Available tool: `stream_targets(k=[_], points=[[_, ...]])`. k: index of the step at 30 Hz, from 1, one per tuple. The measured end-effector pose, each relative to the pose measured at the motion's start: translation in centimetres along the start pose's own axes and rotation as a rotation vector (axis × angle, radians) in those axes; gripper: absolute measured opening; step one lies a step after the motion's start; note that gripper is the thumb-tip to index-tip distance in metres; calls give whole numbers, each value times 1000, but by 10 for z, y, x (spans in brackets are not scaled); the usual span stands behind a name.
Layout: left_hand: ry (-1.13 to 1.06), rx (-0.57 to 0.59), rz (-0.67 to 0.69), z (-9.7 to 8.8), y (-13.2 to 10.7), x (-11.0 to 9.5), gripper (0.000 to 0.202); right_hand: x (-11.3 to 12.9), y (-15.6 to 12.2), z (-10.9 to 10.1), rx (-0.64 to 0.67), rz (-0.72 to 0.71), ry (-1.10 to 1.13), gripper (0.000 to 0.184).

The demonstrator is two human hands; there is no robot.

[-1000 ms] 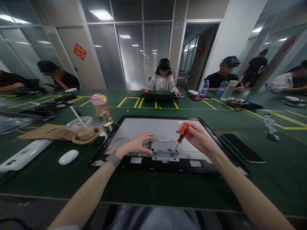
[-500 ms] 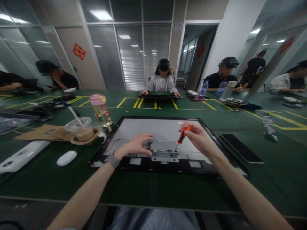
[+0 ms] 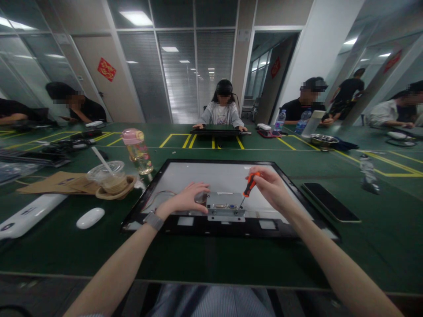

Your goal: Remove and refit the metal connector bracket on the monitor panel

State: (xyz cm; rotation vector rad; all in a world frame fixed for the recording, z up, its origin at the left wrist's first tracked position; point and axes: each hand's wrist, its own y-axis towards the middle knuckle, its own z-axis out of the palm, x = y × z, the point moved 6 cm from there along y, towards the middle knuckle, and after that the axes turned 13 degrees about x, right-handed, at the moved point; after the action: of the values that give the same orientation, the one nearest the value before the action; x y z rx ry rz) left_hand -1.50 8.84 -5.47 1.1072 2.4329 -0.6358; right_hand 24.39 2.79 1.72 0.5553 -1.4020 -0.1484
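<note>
An orange and black screwdriver [image 3: 251, 185] is gripped in the fingers of my right hand [image 3: 269, 187]. Its shaft slants down to the right part of a grey metal bracket [image 3: 228, 199], which carries connector ports [image 3: 222, 206]. The bracket lies on a flat, black-framed display panel [image 3: 211, 172] with a pale grey back. My left hand [image 3: 187, 199] rests by the bracket's left edge, fingers spread and thumb against it. Whether the screwdriver tip sits in a screw is too small to tell.
A phone [image 3: 330, 201] lies right of the panel. To its left stand a pink-lidded bottle [image 3: 138, 152] and a plastic cup with a straw [image 3: 110, 176], near a white mouse-shaped case [image 3: 90, 218] and a long white device [image 3: 31, 215]. Across the green table [image 3: 185, 259] sit several people.
The whole view shifts very slightly to the left. Both hands, the screwdriver and the bracket keep nearly the same places on the panel.
</note>
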Motion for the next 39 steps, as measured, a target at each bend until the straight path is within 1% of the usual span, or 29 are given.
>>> stream_targets(k=[2,6,10,14,18,20,25,27,30,34,39], points=[[0,3,-5,0,0,0,77,-1,0,1,15,22,32,15],[1,9,-8,0,-1,-2,75,-1,0,6,97,46,111,26],[4,6,-5,-1,-1,-2,75,-3,-1,9,148,72,121,23],[6,8,-2,0,-1,-2,75,-1,0,12,189,97,152,27],[4,13,-6,0,-1,0,76,3,1,17,251,101,148,27],[1,15,-6,0,-1,0,76,2,1,16,238,93,123,25],[-1,11,7,0,0,1,77,3,0,5,59,-1,-45,18],[-1,8,10,1,1,2,76,4,0,4,35,-21,-52,13],[2,-4,21,2,2,4,76,1,1,7,76,5,34,18],[3,5,11,1,0,1,75,-5,1,8,107,39,183,15],[-4,16,-16,-1,-2,-4,73,-5,0,14,171,50,233,16]])
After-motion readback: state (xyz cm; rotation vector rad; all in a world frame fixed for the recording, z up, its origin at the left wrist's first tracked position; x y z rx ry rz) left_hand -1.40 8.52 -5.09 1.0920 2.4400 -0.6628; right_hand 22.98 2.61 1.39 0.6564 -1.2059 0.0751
